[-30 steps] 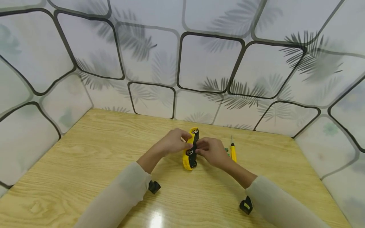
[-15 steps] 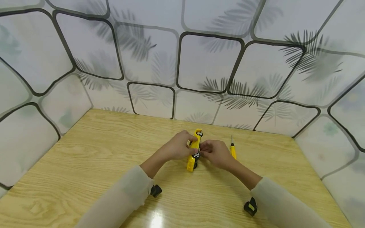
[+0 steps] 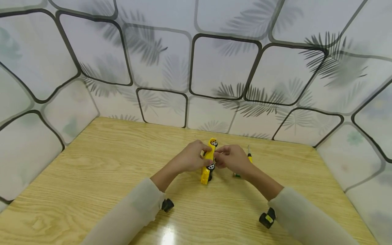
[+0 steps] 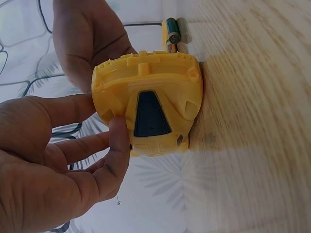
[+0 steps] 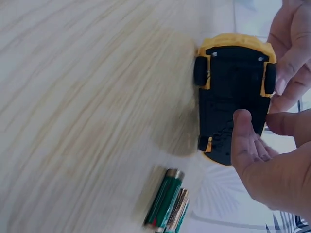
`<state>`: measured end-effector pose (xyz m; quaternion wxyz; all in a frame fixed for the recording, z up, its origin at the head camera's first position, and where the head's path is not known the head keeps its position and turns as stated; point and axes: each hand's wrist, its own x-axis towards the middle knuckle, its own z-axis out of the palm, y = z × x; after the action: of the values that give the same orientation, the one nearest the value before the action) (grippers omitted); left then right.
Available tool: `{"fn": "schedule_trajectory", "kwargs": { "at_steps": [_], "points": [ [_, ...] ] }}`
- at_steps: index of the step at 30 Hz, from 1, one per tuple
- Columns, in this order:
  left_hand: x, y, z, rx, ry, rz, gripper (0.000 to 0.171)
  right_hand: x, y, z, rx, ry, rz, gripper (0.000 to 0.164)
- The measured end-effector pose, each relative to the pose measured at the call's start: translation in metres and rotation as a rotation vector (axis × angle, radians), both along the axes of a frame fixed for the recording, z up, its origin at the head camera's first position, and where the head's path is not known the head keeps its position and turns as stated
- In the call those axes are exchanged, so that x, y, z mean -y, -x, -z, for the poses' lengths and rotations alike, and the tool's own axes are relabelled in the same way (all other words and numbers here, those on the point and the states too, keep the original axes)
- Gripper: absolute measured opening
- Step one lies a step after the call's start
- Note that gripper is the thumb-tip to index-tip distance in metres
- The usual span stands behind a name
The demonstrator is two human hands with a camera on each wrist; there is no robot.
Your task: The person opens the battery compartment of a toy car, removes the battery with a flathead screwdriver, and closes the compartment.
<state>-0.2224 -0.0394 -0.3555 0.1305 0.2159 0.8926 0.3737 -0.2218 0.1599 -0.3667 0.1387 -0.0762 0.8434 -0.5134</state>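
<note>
My left hand [image 3: 192, 157] grips a yellow toy car [image 3: 205, 175], tipped on its side on the table. The left wrist view shows one end of the car, with a dark window [image 4: 151, 114] and my left fingers [image 4: 118, 141] along its upper side. My right hand [image 3: 234, 159] is at the car's black underside [image 5: 231, 92]. In the right wrist view its thumb lies over the underside and its index fingertip meets the upper edge. Whether anything small sits between these fingers is hidden. Green batteries [image 5: 165, 198] lie on the table near my right hand.
A yellow-handled screwdriver [image 3: 249, 157] lies right of my right hand, partly covered by it. The wood-grain table [image 3: 122, 149] ends at a patterned wall [image 3: 214, 112] behind the car. Black wrist cameras [image 3: 167, 205] hang below both sleeves.
Over the first half second the car rolled, turning its black underside from the head view toward my right hand. Since then my right hand has shifted slightly up, and a battery shows below it.
</note>
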Motion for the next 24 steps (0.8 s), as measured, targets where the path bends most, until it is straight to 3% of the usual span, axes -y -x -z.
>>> {"fn": "schedule_trajectory", "kwargs": {
  "at_steps": [7, 15, 24],
  "points": [
    [0.000, 0.000, -0.001, 0.006, -0.009, 0.001, 0.048, 0.009, 0.002, -0.009, 0.125, 0.058, 0.105, 0.023],
    [0.001, -0.001, -0.003, -0.007, -0.005, 0.000, 0.047, 0.014, 0.003, -0.015, 0.169, 0.059, 0.139, 0.020],
    [0.017, 0.003, -0.011, 0.039, -0.172, 0.052, 0.038, 0.014, 0.004, -0.014, 0.170, 0.065, 0.153, 0.022]
  ]
}}
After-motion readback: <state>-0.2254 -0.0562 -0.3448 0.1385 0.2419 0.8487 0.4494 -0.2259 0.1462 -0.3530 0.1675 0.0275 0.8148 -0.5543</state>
